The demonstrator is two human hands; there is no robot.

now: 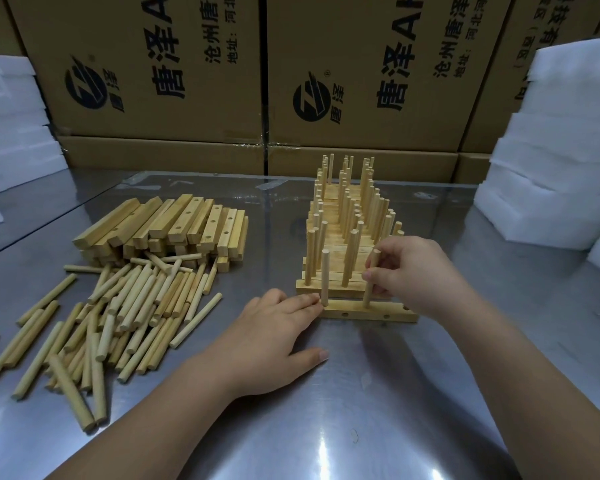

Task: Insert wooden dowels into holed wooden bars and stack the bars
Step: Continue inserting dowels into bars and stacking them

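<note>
A holed wooden bar (368,312) lies on the metal table in front of a stepped stack of finished bars (347,233) bristling with upright dowels. One dowel (325,277) stands in the bar's left hole. My right hand (413,271) pinches a second dowel (370,277) upright in the bar's middle hole. My left hand (274,337) lies flat on the table, its straight fingertips touching the bar's left end. Loose dowels (118,313) lie scattered at the left, with a heap of empty bars (167,226) behind them.
Cardboard boxes (243,74) form a wall behind the table. White foam blocks are stacked at the far left (11,126) and at the right (561,147). The table's steel surface (326,410) is shiny in front of my arms.
</note>
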